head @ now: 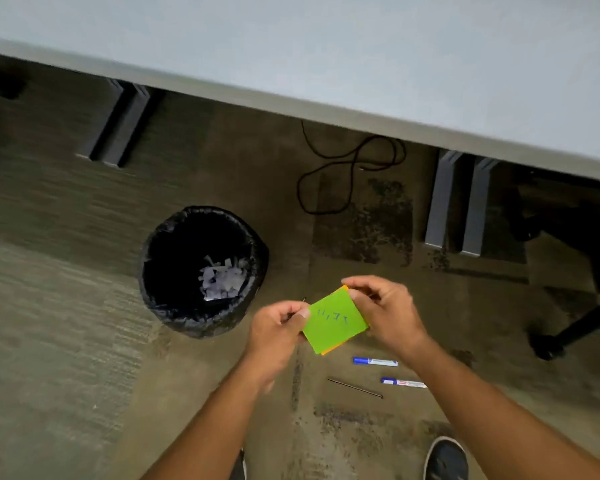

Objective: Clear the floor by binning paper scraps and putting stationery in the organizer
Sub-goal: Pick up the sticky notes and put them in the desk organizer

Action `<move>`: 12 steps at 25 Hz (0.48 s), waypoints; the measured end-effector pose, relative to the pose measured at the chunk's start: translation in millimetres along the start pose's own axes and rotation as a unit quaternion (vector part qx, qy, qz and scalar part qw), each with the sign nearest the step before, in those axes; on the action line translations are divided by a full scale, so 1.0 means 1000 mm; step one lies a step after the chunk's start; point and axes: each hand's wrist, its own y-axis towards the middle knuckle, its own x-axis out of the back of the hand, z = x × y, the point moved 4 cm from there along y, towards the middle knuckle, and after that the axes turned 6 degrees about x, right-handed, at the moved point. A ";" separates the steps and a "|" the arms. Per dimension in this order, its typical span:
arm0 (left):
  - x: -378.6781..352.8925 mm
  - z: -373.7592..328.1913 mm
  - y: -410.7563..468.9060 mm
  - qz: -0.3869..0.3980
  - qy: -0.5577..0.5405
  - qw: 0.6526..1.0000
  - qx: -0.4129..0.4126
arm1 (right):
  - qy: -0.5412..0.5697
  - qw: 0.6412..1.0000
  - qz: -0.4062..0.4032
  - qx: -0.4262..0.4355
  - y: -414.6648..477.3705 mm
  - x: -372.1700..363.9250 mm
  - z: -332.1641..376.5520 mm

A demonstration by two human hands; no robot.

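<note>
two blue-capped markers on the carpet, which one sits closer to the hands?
The upper blue-capped white marker, lying just below the green sticky-note pad that both hands hold. The other marker lies lower and further right, beside the thin dark stick.

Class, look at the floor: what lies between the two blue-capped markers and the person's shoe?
In the head view, only bare carpet lies between the markers and the shoe; the thin dark stick lies off to the markers' left.

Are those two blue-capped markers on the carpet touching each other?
Apart. The head view shows bare carpet plainly between the upper marker and the lower marker.
</note>
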 end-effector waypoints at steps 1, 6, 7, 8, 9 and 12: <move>0.000 -0.007 -0.009 -0.010 -0.020 1.000 0.000 | 0.016 1.000 0.001 -0.012 -0.003 0.003 0.011; 0.009 -0.034 -0.051 -0.062 -0.108 0.992 0.001 | 0.061 0.997 0.033 -0.022 -0.015 0.006 0.060; 0.013 -0.039 -0.058 -0.070 -0.124 0.990 0.001 | 0.066 0.996 0.048 -0.019 -0.018 0.003 0.068; 0.018 -0.044 -0.064 -0.076 -0.141 0.987 -0.001 | 0.065 0.996 0.059 -0.015 -0.021 -0.001 0.077; 0.024 -0.048 -0.070 -0.084 -0.155 0.984 -0.001 | 0.058 0.996 0.066 -0.009 -0.023 -0.005 0.086; 0.050 -0.061 -0.084 -0.100 -0.183 0.978 -0.002 | 0.031 0.998 0.058 0.008 -0.024 -0.023 0.118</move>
